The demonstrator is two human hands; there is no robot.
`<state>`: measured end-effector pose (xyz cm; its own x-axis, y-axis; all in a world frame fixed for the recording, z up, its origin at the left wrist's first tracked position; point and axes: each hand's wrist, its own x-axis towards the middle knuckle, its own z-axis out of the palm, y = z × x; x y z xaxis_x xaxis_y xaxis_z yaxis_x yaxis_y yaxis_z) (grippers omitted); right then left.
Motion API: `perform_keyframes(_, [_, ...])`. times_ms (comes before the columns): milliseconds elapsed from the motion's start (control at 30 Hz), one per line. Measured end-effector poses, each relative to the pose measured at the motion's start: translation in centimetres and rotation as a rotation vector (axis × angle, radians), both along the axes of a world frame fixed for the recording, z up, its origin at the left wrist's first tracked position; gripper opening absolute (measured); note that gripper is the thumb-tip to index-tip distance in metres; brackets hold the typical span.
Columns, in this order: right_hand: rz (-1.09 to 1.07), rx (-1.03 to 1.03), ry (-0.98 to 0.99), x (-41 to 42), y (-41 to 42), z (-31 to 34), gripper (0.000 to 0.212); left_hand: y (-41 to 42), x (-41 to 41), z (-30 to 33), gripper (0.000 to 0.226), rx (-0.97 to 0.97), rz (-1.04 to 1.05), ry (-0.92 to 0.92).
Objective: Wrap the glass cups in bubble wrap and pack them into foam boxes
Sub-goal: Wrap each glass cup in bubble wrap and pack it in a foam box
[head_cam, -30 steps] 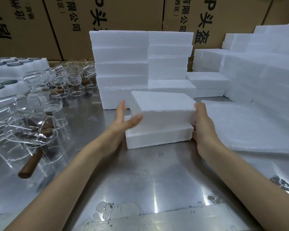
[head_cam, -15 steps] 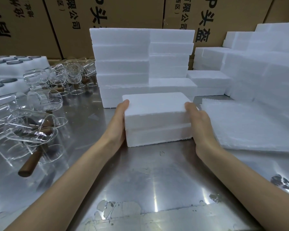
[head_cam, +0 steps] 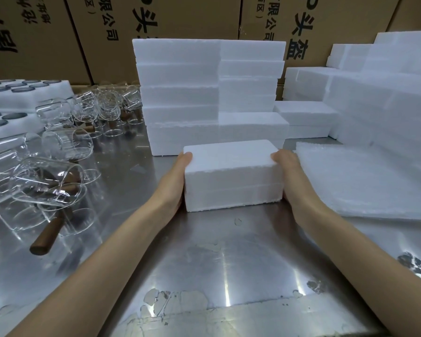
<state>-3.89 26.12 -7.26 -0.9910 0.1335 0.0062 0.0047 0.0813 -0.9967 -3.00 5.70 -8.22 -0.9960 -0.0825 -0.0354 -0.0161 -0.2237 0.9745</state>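
The closed foam box (head_cam: pixel 232 175) sits on the steel table (head_cam: pixel 216 276), long axis running left to right, lid up. The left hand (head_cam: pixel 174 182) and right hand (head_cam: pixel 291 177) press flat against its two ends (probably squaring lid to base). Glass cups (head_cam: pixel 58 166) lie leftward, bubble wrap sheets (head_cam: pixel 362 181) right.

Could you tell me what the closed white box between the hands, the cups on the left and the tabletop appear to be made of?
Box: likely expanded polystyrene foam, matte white, grainy, crumbly edges. Cups: clear glass, glossy, see-through; their handles look like brown wood. Tabletop: seemingly stainless steel, brushed and reflective.
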Motion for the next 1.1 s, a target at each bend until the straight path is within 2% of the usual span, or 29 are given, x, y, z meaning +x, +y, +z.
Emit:
perform_keyframes(67, [0.03,-0.017,0.039,0.2,-0.1,0.0,0.017,0.1,0.1,0.0,0.026,0.032,-0.003,-0.012])
perform_keyframes(267, [0.035,-0.078,-0.03,-0.1,0.0,-0.3,0.013,0.5,0.4,0.2,0.037,0.102,0.05,-0.033])
perform_keyframes(367, [0.034,-0.117,-0.021,-0.2,0.0,-0.7,0.018,0.8,0.3,0.3,0.027,0.086,0.099,-0.064])
perform_keyframes(433, [0.027,-0.128,-0.031,-0.1,-0.2,-0.6,0.035,0.9,0.3,0.3,0.025,0.06,0.108,-0.081])
perform_keyframes(567, [-0.007,-0.158,-0.089,0.3,-0.5,-0.1,0.015,0.7,0.6,0.5,0.027,0.072,0.06,-0.073])
perform_keyframes(700, [-0.017,-0.18,-0.108,0.3,-0.6,0.1,0.02,0.4,1.0,1.0,0.03,0.129,0.002,-0.056])
perform_keyframes(800, [-0.031,-0.191,-0.113,0.2,-0.2,0.2,0.022,0.3,0.9,1.4,0.042,0.137,-0.075,-0.059])
perform_keyframes(933, [-0.034,-0.194,-0.124,0.3,-0.1,0.2,0.018,0.1,1.1,1.5,0.05,0.169,-0.2,-0.14])
perform_keyframes(1100, [-0.014,-0.194,-0.125,0.4,0.0,0.5,0.026,0.2,1.0,1.4,0.046,0.188,-0.123,-0.141])
